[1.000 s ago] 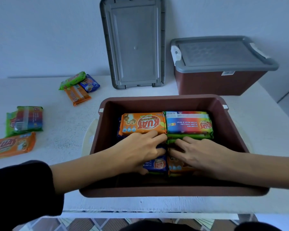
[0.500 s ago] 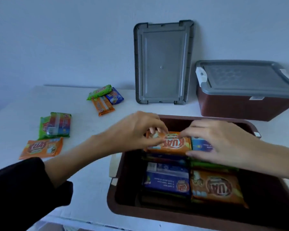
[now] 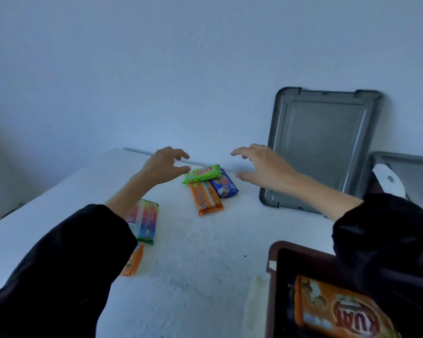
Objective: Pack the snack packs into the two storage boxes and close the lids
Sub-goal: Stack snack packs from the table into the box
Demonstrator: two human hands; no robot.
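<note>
Three small snack packs lie together at the far side of the white table: a green pack [image 3: 202, 173], an orange pack [image 3: 205, 198] and a blue pack [image 3: 224, 187]. My left hand [image 3: 165, 164] hovers just left of the green one, fingers spread and empty. My right hand [image 3: 263, 164] hovers to their right, also spread and empty. The open brown box [image 3: 272, 262] sits at the lower right with an orange pack [image 3: 337, 311] inside. A multicoloured pack [image 3: 145, 219] and another orange pack [image 3: 133, 263] lie partly under my left sleeve.
A grey lid [image 3: 321, 150] leans upright against the wall behind my right hand. The second box with its grey lid [image 3: 410, 172] on stands at the right edge. The table's left edge runs diagonally at the left.
Both hands left the open box and reached out to the far group of three packs. My view swung up and left, so the open box slid to the lower right corner.
</note>
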